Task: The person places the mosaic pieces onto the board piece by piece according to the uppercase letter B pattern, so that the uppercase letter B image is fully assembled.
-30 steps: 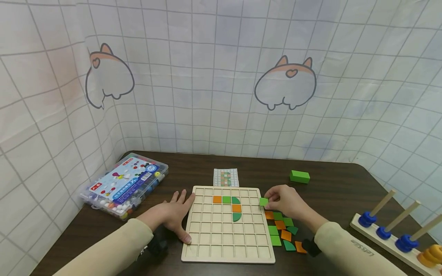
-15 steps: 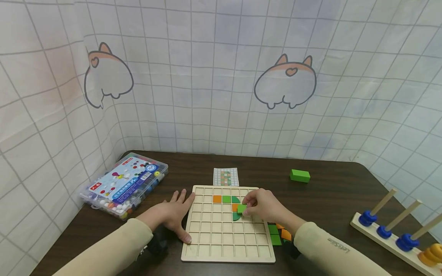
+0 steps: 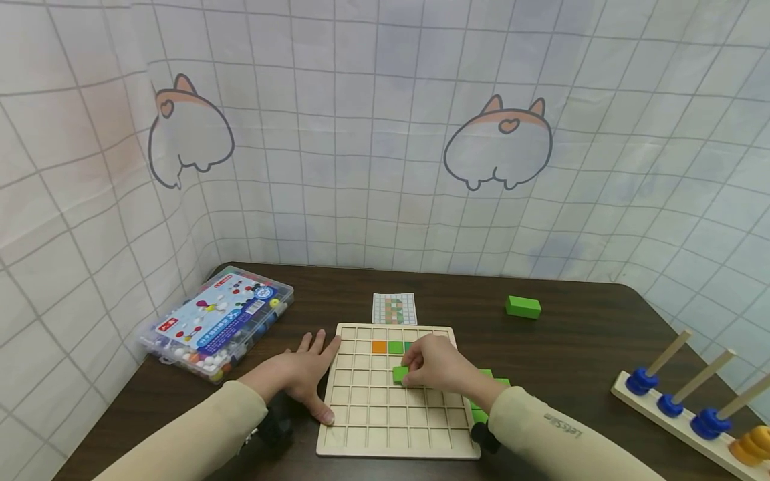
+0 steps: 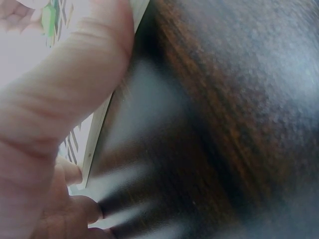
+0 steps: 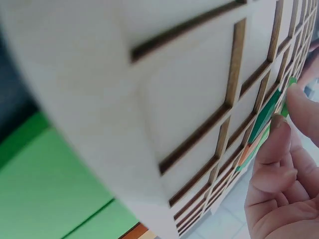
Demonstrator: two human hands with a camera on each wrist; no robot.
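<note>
Between thumb and fingers, my right hand (image 3: 438, 364) pinches a light green square tile (image 3: 400, 375) over the middle of a pale wooden grid board (image 3: 361, 437). An orange square (image 3: 379, 347) and a green square (image 3: 396, 347) lie side by side in the board's upper cells. Beside them, a dark green rounded tile (image 5: 264, 115) shows in the right wrist view; in the head view my right hand mostly covers it and hides the tiles below it. My left hand (image 3: 307, 374) is spread along the board's left edge, its thumb at the lower rim.
A small printed pattern card (image 3: 394, 308) lies behind the board. Loose green tiles (image 3: 484, 373) peek out past the right forearm. A clear case of colourful parts (image 3: 219, 321) stands left, a green block (image 3: 523, 307) back right, and a pegged ring stacker (image 3: 674, 406) far right.
My right hand has carried the green square tile leftward from beyond the board's right edge to over its middle cells. The left hand stays in place.
</note>
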